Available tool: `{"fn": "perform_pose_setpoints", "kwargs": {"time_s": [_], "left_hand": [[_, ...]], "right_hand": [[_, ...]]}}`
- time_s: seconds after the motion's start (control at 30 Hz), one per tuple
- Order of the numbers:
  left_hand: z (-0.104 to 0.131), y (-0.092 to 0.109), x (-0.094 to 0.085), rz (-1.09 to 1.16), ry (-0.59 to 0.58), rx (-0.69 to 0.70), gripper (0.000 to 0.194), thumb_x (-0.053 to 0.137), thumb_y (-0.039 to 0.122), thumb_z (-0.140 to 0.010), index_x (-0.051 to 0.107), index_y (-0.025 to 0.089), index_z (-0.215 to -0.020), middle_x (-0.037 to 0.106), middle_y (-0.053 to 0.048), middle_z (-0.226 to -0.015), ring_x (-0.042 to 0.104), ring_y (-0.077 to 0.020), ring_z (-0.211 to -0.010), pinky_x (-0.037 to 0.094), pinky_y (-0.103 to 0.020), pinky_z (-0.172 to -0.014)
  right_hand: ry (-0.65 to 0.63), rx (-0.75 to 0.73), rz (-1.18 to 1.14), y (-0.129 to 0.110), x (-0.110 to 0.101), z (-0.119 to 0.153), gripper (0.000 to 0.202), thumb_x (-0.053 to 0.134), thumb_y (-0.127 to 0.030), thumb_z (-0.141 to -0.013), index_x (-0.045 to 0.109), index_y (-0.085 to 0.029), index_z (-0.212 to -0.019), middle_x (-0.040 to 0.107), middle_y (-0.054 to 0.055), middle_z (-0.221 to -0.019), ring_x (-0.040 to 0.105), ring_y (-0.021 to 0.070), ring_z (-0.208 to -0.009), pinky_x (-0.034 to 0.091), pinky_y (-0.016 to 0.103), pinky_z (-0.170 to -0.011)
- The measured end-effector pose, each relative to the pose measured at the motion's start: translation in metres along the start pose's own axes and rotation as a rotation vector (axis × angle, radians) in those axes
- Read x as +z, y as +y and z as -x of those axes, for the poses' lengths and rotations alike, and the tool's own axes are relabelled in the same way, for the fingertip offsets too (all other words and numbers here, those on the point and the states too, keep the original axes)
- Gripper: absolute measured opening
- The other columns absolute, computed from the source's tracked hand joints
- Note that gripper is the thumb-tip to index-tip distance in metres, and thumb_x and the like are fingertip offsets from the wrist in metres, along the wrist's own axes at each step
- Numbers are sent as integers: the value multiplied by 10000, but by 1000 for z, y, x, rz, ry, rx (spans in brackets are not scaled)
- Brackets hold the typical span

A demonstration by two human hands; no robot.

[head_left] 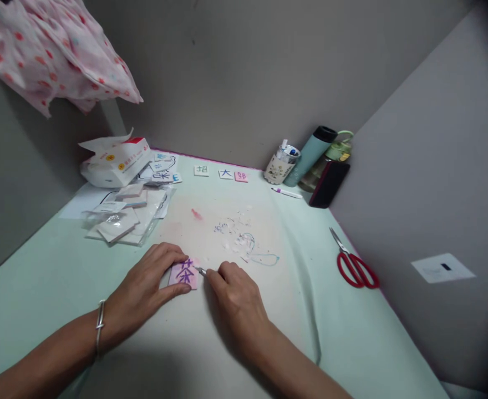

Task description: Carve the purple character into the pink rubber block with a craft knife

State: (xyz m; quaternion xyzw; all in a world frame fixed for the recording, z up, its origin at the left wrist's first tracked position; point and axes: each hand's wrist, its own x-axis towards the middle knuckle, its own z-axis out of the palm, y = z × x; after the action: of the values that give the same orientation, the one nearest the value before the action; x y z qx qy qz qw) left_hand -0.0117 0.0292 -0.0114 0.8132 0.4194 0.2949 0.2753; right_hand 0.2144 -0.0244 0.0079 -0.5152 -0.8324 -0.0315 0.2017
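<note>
A small pink square block [191,281] with a purple character on its face lies on the pale work mat [211,343]. My left hand [146,282] pinches the block, fingers at its top edge and thumb along its lower right. In my right hand [238,293] is a thin carving tool [201,271], held like a pen. Its metal tip points left and is at the block's upper right, over the purple strokes. Most of the tool's handle is hidden by my fingers. Dark and whitish shavings [244,241] are scattered on the mat beyond my right hand.
Red-handled scissors [357,270] lie at the right. Behind are a marker [286,193], a pen cup [280,164], a teal bottle [311,156] and a leaning phone [329,184]. Small character tiles [226,174] stand at the back; bagged blocks [119,224] and a tissue pack [117,163] sit left.
</note>
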Motion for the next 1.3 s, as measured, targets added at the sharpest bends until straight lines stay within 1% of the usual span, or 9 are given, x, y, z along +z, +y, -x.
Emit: {"fn": "perform_pose_setpoints", "kwargs": {"time_s": [0.17, 0.37, 0.67, 0.8, 0.9, 1.0, 1.1, 1.2, 1.3], "left_hand": [[1, 1, -1, 16, -20, -9, 276, 698, 376, -949, 618, 263, -1188, 630, -60, -1201, 582, -299, -1163, 486, -451, -1007], [2, 0, 0, 8, 6, -5, 276, 690, 386, -957, 617, 275, -1199, 630, -55, -1202, 585, -296, -1153, 483, -439, -1002], [1, 1, 0, 17, -10, -11, 270, 703, 366, -946, 616, 267, -1182, 633, -52, -1183, 582, -292, -1142, 473, -430, -996], [1, 2, -1, 21, -25, -27, 278, 691, 399, -959, 608, 275, -1193, 627, -57, -1196, 575, -301, -1155, 466, -443, -1012], [1, 6, -2, 30, -8, -47, 308, 711, 407, -943, 600, 287, -1205, 631, -56, -1219, 575, -313, -1169, 464, -447, -1016], [2, 12, -2, 81, -14, -78, 290, 696, 342, -936, 592, 299, -1204, 655, -41, -1198, 615, -296, -1131, 491, -415, -978], [6, 17, 1, 153, -14, -126, 262, 651, 315, -945, 589, 304, -1199, 690, -24, -1140, 667, -266, -1040, 528, -373, -922], [10, 24, 5, 211, -14, -141, 292, 654, 330, -939, 577, 300, -1220, 718, -29, -1140, 694, -257, -1006, 548, -360, -898], [12, 35, 8, 260, -52, -121, 309, 663, 319, -927, 582, 293, -1224, 734, -34, -1126, 703, -250, -984, 553, -346, -873]], "right_hand": [[-6, 20, 4, 0, 0, -1, 238, 505, 30, -866, 615, -178, -826, 552, 38, -764, 433, 179, -680, 296, 316, -609], [-13, 3, 11, 1, -1, -1, 226, 532, 26, -865, 625, -177, -832, 553, 35, -768, 446, 180, -684, 305, 313, -610], [-10, 12, 9, 0, 1, -2, 240, 541, 43, -854, 639, -176, -854, 568, 38, -778, 455, 186, -691, 310, 312, -613], [33, 99, -51, 7, 4, -1, 275, 494, 28, -878, 671, -177, -925, 585, 49, -797, 492, 193, -710, 344, 301, -622], [67, 223, -250, 18, 0, -2, 250, 478, -62, -952, 697, -181, -980, 604, 51, -826, 538, 183, -722, 383, 288, -627], [86, 363, -574, 26, -8, -7, 209, 516, -182, -976, 714, -192, -1043, 653, 52, -885, 599, 178, -760, 437, 288, -665], [62, 522, -906, 25, -16, -12, 247, 545, -350, -984, 711, -184, -1060, 669, 45, -880, 574, 158, -665, 436, 291, -617], [15, 578, -1098, 18, -20, -16, 300, 612, -439, -928, 721, -173, -1014, 624, 15, -788, 514, 151, -649, 401, 289, -608], [-80, 594, -1207, 11, -20, -18, 227, 741, -373, -786, 717, -172, -887, 561, -23, -688, 470, 147, -665, 358, 282, -624]]}}
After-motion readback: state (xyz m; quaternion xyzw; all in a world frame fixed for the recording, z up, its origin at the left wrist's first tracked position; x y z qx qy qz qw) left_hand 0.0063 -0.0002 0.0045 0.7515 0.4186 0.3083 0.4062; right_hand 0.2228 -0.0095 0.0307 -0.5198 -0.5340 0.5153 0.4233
